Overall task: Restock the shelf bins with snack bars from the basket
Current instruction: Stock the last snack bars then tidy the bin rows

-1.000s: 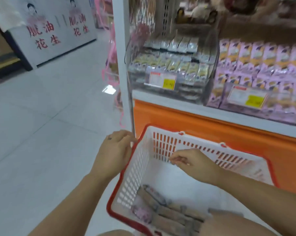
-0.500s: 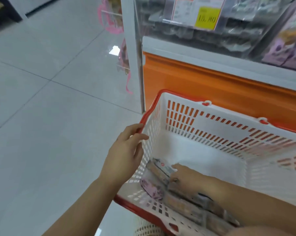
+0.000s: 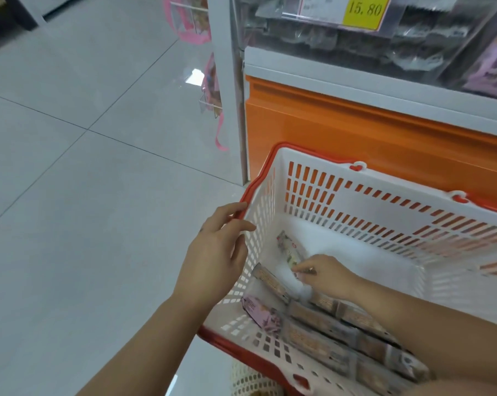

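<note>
Yellow price tag (image 3: 364, 10) reads "15.80", top of frame.
White basket (image 3: 384, 224) holds snack bars (image 3: 321, 332); right hand (image 3: 324, 277) pinches one bar (image 3: 288, 251), left hand (image 3: 216, 252) loosely curled on the rim.

One white slotted plastic basket with a red rim (image 3: 407, 212) holds a near-side heap of wrapped snack bars (image 3: 321, 318) — roughly eight, overlap blurs the count. Two bare hands — left hand (image 3: 216, 252), right hand (image 3: 324, 274). One yellow price tag (image 3: 366, 10), far right.

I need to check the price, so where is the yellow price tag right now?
The yellow price tag is at the top edge of the head view, right of centre, on the clear shelf bin above the orange panel.
</note>
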### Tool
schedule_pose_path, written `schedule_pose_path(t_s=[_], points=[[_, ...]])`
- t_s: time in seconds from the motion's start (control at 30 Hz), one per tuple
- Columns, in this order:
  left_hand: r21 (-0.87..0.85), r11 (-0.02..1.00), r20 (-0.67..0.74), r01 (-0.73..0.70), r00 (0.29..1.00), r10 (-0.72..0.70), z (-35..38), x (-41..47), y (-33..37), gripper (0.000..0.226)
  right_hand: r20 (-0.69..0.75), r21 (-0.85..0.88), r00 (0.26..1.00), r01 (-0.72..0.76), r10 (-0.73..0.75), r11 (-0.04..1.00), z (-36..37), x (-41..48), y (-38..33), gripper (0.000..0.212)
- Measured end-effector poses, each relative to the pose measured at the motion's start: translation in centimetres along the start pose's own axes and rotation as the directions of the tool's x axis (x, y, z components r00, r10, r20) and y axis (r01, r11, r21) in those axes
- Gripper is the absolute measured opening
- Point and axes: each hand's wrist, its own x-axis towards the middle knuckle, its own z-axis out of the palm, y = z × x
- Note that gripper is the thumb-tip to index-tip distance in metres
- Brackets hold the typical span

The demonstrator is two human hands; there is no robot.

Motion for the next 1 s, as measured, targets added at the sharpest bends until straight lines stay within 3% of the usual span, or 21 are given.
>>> schedule_pose_path(t_s=[0.1,0.17,0.33,0.4,0.57,0.67,0.77,1.0], points=[[0.037,0.999,0.014,-0.014,1.0,0.013,0.0,-0.1,0.0,0.023,-0.051,0.336,0.999,0.015,0.003,0.942,-2.2,-2.2,-1.8,0.016],[0.072,0.997,0.076,-0.027,0.997,0.022,-0.4,-0.1,0.1,0.024,-0.056,0.455,0.998,0.025,0.001,0.89,-3.7,-4.2,-3.3,0.014],[0.225,0.968,0.233,-0.112,0.971,0.058,-3.5,1.4,2.0,0.034,-0.202,0.501,0.976,0.175,-0.082,0.848,-8.6,-10.7,-6.8,0.015],[0.136,0.986,0.253,-0.097,0.966,0.06,-5.6,2.2,4.6,0.039,-0.261,0.506,0.957,0.246,-0.125,0.827,-10.8,-13.9,-8.8,0.015],[-0.324,0.941,0.087,-0.095,0.988,0.13,-10.5,3.1,14.8,0.041,-0.439,0.507,0.872,0.439,-0.217,0.742,-15.0,-20.2,-14.0,0.02],[-0.465,0.875,-0.05,-0.135,0.991,0.127,-12.3,3.3,19.3,0.035,-0.52,0.479,0.82,0.512,-0.239,0.713,-16.8,-22.5,-16.8,0.026],[-0.521,0.838,-0.086,-0.164,0.986,0.139,-13.6,3.9,21.8,0.036,-0.605,0.441,0.761,0.565,-0.234,0.697,-18.7,-24.4,-18.8,0.026],[-0.417,0.892,-0.212,-0.173,0.973,0.09,-15.3,7.1,25.0,0.036,-0.717,0.406,0.68,0.586,-0.152,0.701,-21.5,-25.2,-21.6,0.02]])
